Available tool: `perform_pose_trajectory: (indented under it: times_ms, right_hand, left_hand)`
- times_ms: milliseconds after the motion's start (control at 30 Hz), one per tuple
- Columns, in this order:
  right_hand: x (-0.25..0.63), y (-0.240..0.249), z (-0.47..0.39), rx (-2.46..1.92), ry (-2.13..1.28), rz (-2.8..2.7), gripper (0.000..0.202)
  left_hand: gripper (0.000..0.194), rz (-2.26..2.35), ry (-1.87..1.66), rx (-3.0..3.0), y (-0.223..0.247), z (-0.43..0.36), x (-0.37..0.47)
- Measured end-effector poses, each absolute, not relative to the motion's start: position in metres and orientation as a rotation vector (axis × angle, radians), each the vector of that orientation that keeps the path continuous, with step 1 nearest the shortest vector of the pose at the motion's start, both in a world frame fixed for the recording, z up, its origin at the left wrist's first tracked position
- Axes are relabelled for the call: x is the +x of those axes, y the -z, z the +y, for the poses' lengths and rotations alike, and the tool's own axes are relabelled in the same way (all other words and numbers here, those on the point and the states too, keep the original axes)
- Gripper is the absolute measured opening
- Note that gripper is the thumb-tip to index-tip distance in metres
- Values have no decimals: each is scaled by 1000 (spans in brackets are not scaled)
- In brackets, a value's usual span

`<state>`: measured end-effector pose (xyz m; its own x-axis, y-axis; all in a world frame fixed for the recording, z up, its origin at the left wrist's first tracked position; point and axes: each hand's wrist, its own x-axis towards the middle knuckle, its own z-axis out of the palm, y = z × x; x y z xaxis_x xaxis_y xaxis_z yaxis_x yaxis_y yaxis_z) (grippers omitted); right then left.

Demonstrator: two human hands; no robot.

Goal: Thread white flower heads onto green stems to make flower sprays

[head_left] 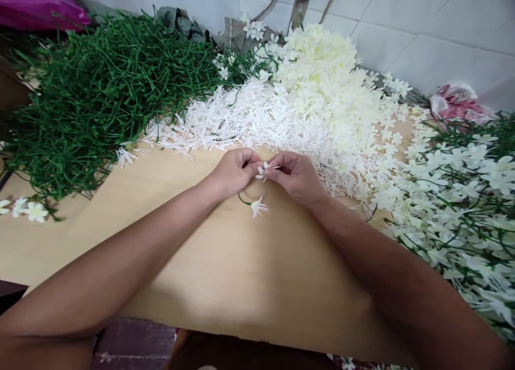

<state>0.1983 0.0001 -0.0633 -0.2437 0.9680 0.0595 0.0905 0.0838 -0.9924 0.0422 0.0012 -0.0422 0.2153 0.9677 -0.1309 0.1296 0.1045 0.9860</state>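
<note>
A small white flower [262, 171] sits above the cardboard [225, 263] between both hands' tips, pinched at its right edge by the right hand [295, 177], while the left hand [237, 171] grips, apparently, a green stem [243, 200] with a white blossom [258, 207] hanging below.

My artificial blossom [263, 170] shows white | stems [120, 86] run deep green | filaments [249, 112], white | petals [322, 75], pale yellow to cream | cardboard sheet [225, 263], tan | bag [40, 5], magenta | wall tiles [434, 21], white, grey-lined
</note>
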Motion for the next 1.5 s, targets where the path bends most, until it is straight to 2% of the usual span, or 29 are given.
perform_pose_trajectory:
  times_ms: [733, 1033, 1300, 1500]
  right_hand:
    - [192, 64, 2, -947, -1439, -1373, 36]
    - [198, 60, 13, -870, -1664, -1189, 34]
    - [201, 62, 14, -838, -1705, -1082, 33]
    - [199, 59, 14, -849, -1735, -1196, 36]
  left_hand:
    - [13, 1047, -845, 1231, 39, 2, 36]
    - [32, 997, -849, 1163, 38, 5, 33]
    - [28, 963, -866, 1307, 49, 10, 31]
    - [36, 974, -829, 1343, 49, 9, 34]
